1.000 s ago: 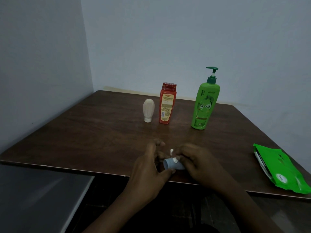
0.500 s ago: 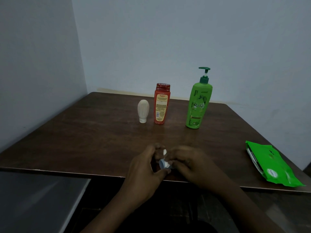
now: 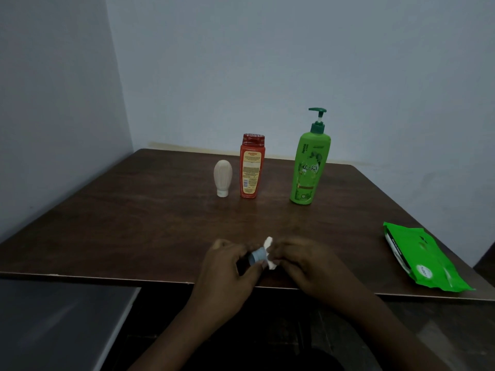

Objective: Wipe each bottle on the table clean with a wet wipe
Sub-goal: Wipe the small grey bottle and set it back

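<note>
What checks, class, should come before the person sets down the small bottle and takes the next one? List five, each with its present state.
1. Left hand grips the small grey-capped bottle: ok.
2. Right hand pinches the white wet wipe against it: ok.
3. Small bottle wiped all over: cannot tell, the hands hide most of it.
4. Cream ribbed bottle, red flat bottle and green pump bottle upright on the brown wooden table: ok.
5. Green plastic wipes pack on the table, at the right: ok.
</note>
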The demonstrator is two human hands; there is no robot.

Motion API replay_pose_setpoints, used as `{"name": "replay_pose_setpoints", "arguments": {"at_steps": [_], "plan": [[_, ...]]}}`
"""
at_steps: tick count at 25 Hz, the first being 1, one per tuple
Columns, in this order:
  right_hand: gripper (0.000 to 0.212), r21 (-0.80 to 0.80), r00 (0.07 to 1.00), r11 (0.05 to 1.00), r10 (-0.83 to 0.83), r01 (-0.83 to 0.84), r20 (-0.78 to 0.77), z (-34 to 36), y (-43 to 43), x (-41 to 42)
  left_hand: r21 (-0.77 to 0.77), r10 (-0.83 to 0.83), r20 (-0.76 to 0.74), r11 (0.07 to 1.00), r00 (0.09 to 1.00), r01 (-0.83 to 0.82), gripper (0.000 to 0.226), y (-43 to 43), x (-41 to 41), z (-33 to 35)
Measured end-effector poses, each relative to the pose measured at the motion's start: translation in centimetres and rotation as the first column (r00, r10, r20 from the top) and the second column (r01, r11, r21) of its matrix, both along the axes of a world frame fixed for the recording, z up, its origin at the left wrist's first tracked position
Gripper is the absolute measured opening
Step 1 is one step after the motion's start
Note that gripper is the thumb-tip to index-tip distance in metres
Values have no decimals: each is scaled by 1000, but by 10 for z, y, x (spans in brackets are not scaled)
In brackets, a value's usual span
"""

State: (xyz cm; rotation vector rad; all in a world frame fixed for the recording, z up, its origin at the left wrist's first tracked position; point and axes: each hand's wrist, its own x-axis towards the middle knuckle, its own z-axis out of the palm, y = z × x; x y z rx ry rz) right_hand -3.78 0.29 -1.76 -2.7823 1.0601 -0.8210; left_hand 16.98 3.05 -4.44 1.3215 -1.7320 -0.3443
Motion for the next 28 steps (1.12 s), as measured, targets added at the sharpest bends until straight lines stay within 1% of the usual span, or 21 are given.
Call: {"name": "replay_pose_setpoints", "arguments": {"at_steps": [5,6,8,11,12,14,16,19,21,23,24,25,27,28], "plan": [[18,27,979,989,-149,147,136,1,-14,-39,-25,10,9,1000,1000,-10,22,-2,-1,-1],[18,22,978,988,-153,151,139,0,-11,-35,-28,12,15,1000,1000,-12,21,-3,-1,-3],[16,-4,987,995,-100,101,123,-3,-3,-14,-29,3,11,1000,1000,-3,22,-4,-3,-5],[19,-22,999,1000,-8,10,51,-8,2,5,-20,7,-7,1000,1000,-8,22,-4,-3,-4],[20,-17,998,1000,-7,8,56,-8,0,2,-9,8,-12,1000,1000,-8,23,-4,-3,-3],[17,-7,990,998,-57,59,127,-6,-8,-14,17,-16,-20,1000,1000,16,25,-1,-3,0],[19,35,970,992,-124,119,210,-5,-12,-26,26,-48,-54,998,997,49,27,2,-3,1],[31,96,957,986,-157,137,244,-5,-13,-27,31,-73,-103,997,992,77,23,1,-3,6],[32,147,940,975,-201,165,277,-7,-15,-27,40,-83,-72,995,994,86,21,2,-1,6],[27,189,926,964,-238,188,294,-5,-16,-27,51,-79,-46,995,996,81,20,6,0,7],[24,192,925,964,-238,186,298,-3,-16,-27,52,-80,-58,995,995,83,26,8,0,9],[21,182,929,968,-223,174,296,-1,-14,-24,66,-90,-91,993,992,96,39,11,0,11],[14,109,953,986,-150,125,262,4,-8,-15,109,-114,-178,985,977,134,63,13,-1,15],[12,55,969,994,-106,96,224,6,-6,-10,124,-119,-207,981,971,146,69,13,-1,17]]}}
